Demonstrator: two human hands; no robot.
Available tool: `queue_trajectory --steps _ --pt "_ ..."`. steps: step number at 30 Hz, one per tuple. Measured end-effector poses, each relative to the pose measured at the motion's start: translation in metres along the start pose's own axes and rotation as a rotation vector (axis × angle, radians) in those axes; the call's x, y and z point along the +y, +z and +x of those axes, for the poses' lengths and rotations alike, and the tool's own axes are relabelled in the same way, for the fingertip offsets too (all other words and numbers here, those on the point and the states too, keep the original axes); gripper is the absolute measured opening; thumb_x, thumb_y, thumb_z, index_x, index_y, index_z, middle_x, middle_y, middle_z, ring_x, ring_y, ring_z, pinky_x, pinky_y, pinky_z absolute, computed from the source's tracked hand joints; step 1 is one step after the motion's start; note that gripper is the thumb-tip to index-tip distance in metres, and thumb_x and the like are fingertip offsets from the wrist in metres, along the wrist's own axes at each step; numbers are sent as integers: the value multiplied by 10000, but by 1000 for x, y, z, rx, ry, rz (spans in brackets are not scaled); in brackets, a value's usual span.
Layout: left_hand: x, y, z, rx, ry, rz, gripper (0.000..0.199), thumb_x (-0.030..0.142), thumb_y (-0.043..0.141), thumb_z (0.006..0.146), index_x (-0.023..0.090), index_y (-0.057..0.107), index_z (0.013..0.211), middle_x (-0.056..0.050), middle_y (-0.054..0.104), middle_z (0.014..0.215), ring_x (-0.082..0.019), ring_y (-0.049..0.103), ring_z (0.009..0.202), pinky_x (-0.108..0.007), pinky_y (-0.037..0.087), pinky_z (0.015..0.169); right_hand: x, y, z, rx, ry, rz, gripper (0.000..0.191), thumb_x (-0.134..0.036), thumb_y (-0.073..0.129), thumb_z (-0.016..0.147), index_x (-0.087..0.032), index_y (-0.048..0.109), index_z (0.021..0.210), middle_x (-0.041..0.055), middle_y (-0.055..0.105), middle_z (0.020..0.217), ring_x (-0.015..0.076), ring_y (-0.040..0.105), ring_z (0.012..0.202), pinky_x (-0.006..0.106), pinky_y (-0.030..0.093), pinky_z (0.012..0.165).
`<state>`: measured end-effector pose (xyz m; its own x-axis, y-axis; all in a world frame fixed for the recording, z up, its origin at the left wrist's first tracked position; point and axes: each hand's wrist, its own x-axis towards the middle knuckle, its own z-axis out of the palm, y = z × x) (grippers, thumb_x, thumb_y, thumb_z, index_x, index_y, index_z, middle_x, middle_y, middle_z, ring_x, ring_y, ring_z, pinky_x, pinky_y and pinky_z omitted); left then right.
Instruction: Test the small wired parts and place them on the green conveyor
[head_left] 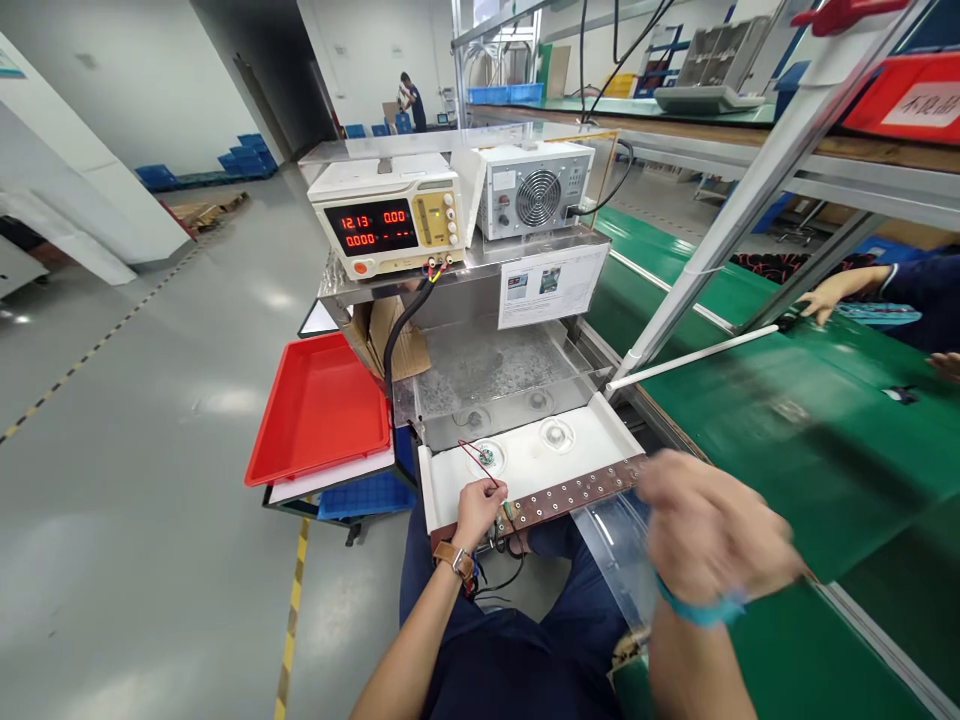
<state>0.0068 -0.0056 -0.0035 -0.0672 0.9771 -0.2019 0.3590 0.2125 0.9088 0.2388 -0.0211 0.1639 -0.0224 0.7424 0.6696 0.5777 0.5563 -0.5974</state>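
Observation:
My left hand (477, 512), with a brown-strapped watch on the wrist, pinches the end of a thin red wire (474, 452). That wire runs to a small round green circuit board (486, 457), which sits in the left round holder of the white tray (525, 446). Just below the fingers is a brown terminal strip (574, 492) with rows of metal studs and a green clip (508, 510). My right hand (712, 525), a turquoise band at its wrist, is raised over the right end of the strip. Motion smears its fingers, so what they hold is unclear.
A power supply (386, 220) with red digits stands on the metal shelf beside a grey fan-cooled unit (536, 195). A red tray (322, 410) lies at left. On the right runs a green conveyor belt (810, 420), where a co-worker's hand (832, 295) reaches in.

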Motion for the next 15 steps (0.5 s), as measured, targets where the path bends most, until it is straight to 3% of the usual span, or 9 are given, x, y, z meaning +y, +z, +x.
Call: queue_trajectory --steps 3,5,8,11,15 --pt "1 0 -1 2 15 -8 247 357 588 764 145 714 753 -68 740 741 -190 661 694 -277 475 667 31 39 -2 -50 193 -71 356 -420 433 984 -174 611 797 15 611 691 139 545 641 249 396 605" --pt "2 0 -1 8 24 -11 250 354 581 765 143 716 755 -72 741 739 -194 662 691 -281 476 665 59 71 -16 -154 333 -155 377 -433 412 975 -166 609 795 33 633 726 151 554 688 243 394 638" --pt "3 -1 -2 16 35 -11 246 348 579 759 143 716 759 -70 738 726 -201 667 698 -284 478 666 92 109 -46 -367 403 -370 314 -366 440 952 -167 634 806 87 661 842 200 576 853 265 395 737" --pt "2 -2 -3 23 35 -6 242 345 581 750 147 718 774 -66 739 738 -203 673 718 -282 479 677 103 123 -66 -523 385 -524 250 -303 453 950 -181 660 882 92 663 928 214 562 955 269 375 779" --pt "1 -2 -3 30 16 7 245 351 578 746 151 717 773 -58 733 727 -198 665 693 -285 475 669 99 121 -67 -569 403 -572 254 -291 433 965 -189 655 895 68 667 918 194 573 927 260 355 747"
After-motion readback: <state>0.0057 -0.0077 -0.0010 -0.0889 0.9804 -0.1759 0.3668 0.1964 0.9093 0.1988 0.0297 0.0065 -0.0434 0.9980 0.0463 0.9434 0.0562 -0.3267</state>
